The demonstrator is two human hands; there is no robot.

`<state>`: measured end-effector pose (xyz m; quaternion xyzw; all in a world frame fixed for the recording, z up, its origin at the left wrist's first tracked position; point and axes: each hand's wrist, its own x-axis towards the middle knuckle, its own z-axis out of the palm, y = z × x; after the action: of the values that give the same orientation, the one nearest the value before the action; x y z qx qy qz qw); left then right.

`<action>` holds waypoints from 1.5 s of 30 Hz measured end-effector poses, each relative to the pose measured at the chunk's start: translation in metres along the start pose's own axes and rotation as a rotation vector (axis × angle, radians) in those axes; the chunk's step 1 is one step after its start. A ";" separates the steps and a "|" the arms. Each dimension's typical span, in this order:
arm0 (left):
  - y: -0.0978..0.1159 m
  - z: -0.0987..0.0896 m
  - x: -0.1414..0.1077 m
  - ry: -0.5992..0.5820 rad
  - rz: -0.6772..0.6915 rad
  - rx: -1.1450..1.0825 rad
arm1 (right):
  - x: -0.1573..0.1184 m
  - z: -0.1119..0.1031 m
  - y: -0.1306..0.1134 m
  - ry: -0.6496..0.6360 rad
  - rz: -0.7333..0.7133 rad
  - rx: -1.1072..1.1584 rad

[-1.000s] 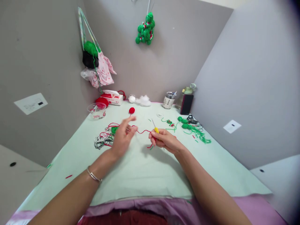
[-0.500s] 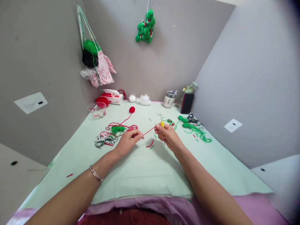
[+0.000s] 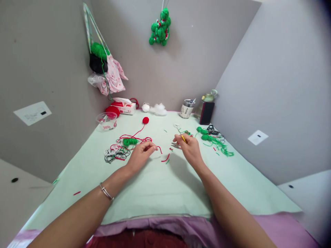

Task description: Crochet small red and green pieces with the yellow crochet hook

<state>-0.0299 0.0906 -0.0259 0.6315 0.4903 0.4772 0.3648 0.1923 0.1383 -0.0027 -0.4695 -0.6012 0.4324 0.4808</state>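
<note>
My left hand (image 3: 141, 155) pinches red yarn (image 3: 160, 149), whose short free end curls down to the right of the fingertips. Strands of the same colour lie behind this hand and lead toward a small red ball (image 3: 145, 120). In my right hand (image 3: 190, 148) are small scissors (image 3: 176, 146) with silver blades pointing left and a thin yellow-handled tool (image 3: 183, 138) slanting up between the fingers. Between the hands, short red and green scraps (image 3: 166, 158) lie on the pale green cloth (image 3: 155, 193).
Tangled white and dark yarn (image 3: 117, 153) and a green bundle (image 3: 130, 142) lie left. A plastic tub (image 3: 108, 124), tissue box (image 3: 125, 106), pen can (image 3: 186, 109) and phone (image 3: 207, 113) stand behind. Green knitted pieces (image 3: 217, 143) lie right.
The red yarn no longer stretches between my hands; its free end hangs slack by my left hand. My right hand has turned and moved slightly right, bringing the scissor blades into view.
</note>
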 end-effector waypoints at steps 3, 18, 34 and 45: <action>-0.001 0.001 -0.002 0.070 0.034 0.005 | -0.002 0.005 0.003 -0.169 0.086 -0.005; 0.000 0.017 -0.014 -0.138 0.208 0.104 | -0.007 0.016 -0.005 -0.350 0.244 0.274; -0.007 0.015 -0.013 -0.026 0.214 0.168 | -0.008 0.019 -0.001 -0.367 0.222 0.117; -0.004 0.010 -0.010 0.088 0.221 0.182 | -0.012 0.020 -0.003 -0.336 0.125 0.013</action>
<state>-0.0218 0.0820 -0.0354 0.6905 0.4744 0.4954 0.2295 0.1738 0.1248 -0.0051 -0.4240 -0.6399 0.5377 0.3488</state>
